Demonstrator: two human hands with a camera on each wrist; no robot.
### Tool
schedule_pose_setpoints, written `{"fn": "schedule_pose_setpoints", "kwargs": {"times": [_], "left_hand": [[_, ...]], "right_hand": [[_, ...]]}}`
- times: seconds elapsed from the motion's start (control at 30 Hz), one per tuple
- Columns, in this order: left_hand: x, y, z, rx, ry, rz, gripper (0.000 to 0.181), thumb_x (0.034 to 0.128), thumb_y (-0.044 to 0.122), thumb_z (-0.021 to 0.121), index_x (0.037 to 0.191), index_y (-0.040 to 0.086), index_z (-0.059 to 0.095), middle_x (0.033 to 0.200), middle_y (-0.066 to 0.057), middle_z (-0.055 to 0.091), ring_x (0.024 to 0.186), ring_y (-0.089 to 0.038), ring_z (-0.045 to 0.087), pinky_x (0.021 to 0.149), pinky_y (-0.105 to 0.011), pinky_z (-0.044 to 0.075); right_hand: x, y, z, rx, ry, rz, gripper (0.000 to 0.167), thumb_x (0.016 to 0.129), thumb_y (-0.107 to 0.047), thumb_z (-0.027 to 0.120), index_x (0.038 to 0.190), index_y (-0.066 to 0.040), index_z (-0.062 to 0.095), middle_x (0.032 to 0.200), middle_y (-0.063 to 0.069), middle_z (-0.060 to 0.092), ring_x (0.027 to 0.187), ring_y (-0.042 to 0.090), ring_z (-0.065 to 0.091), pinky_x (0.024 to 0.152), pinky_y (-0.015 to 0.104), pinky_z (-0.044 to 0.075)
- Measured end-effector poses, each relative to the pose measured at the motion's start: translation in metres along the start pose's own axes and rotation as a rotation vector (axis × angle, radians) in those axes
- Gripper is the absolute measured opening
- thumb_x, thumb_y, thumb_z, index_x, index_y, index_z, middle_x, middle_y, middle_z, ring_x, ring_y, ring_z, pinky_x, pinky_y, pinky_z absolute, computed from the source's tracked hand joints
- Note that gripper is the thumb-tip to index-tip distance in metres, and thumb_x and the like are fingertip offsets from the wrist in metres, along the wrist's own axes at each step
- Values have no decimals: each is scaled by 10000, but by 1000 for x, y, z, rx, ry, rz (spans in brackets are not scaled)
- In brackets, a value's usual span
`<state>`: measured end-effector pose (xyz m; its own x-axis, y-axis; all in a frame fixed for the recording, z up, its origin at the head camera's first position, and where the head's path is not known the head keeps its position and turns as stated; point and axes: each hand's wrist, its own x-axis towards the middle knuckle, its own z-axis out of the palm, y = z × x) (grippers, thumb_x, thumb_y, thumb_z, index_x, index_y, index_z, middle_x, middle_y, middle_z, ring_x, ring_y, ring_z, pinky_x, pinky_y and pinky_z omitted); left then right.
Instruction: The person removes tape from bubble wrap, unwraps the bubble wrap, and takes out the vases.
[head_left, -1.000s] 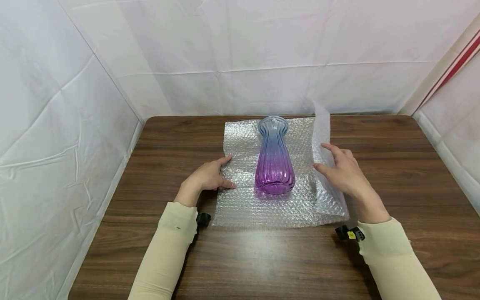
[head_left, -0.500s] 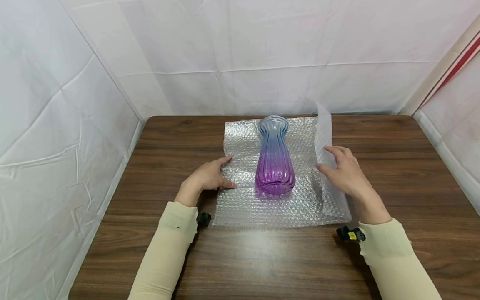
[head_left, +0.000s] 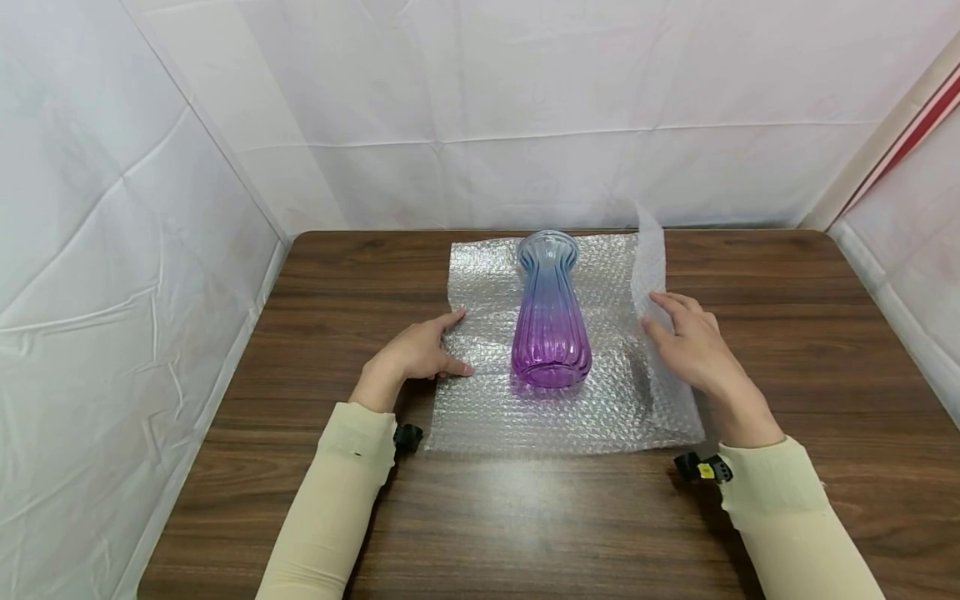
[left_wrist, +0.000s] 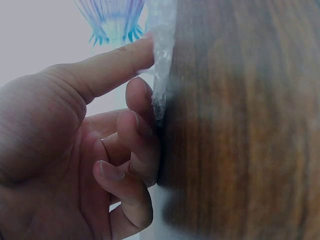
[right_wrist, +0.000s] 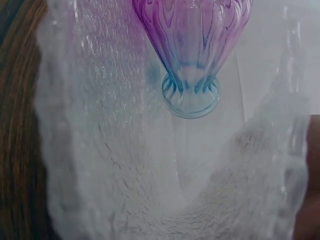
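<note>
A ribbed glass vase, blue at the neck and purple at the base, lies on its side on a sheet of bubble wrap. My left hand rests at the sheet's left edge, thumb and forefinger spread over it. In the left wrist view the thumb touches the wrap and the other fingers bend loosely. On the right, the sheet's raised edge stands against my right hand, whose thumb and forefinger are apart and touch it. The right wrist view shows the vase beyond the wrap; most of that hand is hidden.
Under the sheet is a dark wood table. White cloth walls rise behind the table and along its left side. A red stripe runs down the right corner.
The raised right edge of the bubble wrap has shifted slightly outward to the right, with my right hand moving along. My left hand and the vase have stayed in place.
</note>
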<state>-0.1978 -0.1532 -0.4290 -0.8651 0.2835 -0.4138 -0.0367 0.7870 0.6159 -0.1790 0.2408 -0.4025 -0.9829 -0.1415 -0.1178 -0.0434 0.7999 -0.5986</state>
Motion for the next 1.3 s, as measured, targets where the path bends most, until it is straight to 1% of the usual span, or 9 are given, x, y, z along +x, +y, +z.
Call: {"fn": "schedule_pose_setpoints", "kwargs": {"times": [0.17,0.3,0.4,0.5,0.63,0.9,1.13,1.3], "left_hand": [[0,0,0,5,3,1,1054,840,341,880,1666,310,226,779,-27,708,630,-157,637,942,-415,511],[0,0,0,9,3,3,1055,839,344,881,1665,310,226,758,-26,701,625,-154,635,937,-410,510],[0,-1,0,6,2,5,1056,837,345,883,1665,309,229,731,-25,687,619,-154,632,931,-407,511],[0,-1,0,2,3,7,1056,835,343,884,1664,309,232,715,-26,678,617,-156,631,925,-408,513],[0,-1,0,5,1,6,1055,837,345,882,1665,310,229,716,-25,681,623,-156,635,926,-406,512],[1,-1,0,14,-1,5,1055,838,357,880,1665,308,228,715,-22,689,623,-154,635,925,-402,511],[2,-1,0,13,-7,5,1055,839,359,879,1666,308,225,719,-23,689,618,-155,630,885,-386,518],[2,-2,0,19,-2,9,1059,835,360,882,1666,300,228,708,-23,682,615,-157,633,912,-397,513]], "right_hand": [[0,1,0,11,2,-9,635,1105,-372,407,1640,-58,272,1674,285,222,1483,577,188,1140,723,232],[0,2,-1,30,-4,-13,643,1105,-376,420,1665,-128,223,1678,277,220,1473,576,192,1113,730,247],[0,3,-1,34,-2,-19,630,1106,-373,424,1671,-186,218,1681,269,222,1459,575,206,1085,740,262],[-1,4,-2,33,4,-24,604,1107,-355,423,1668,-226,238,1681,261,225,1450,572,218,1065,746,273],[-1,5,-2,30,1,-22,585,1108,-340,413,1664,-252,253,1679,270,207,1453,581,204,1054,757,275],[-1,8,-3,25,-7,-10,588,1107,-333,410,1665,-236,250,1674,299,157,1467,599,170,1056,775,265],[1,12,-4,22,-13,-2,599,1111,-327,402,1668,-186,233,1667,327,120,1460,617,154,1053,779,255],[0,14,-3,31,-2,-6,595,1107,-295,420,1660,-151,253,1661,326,125,1464,611,149,1072,771,239]]}}
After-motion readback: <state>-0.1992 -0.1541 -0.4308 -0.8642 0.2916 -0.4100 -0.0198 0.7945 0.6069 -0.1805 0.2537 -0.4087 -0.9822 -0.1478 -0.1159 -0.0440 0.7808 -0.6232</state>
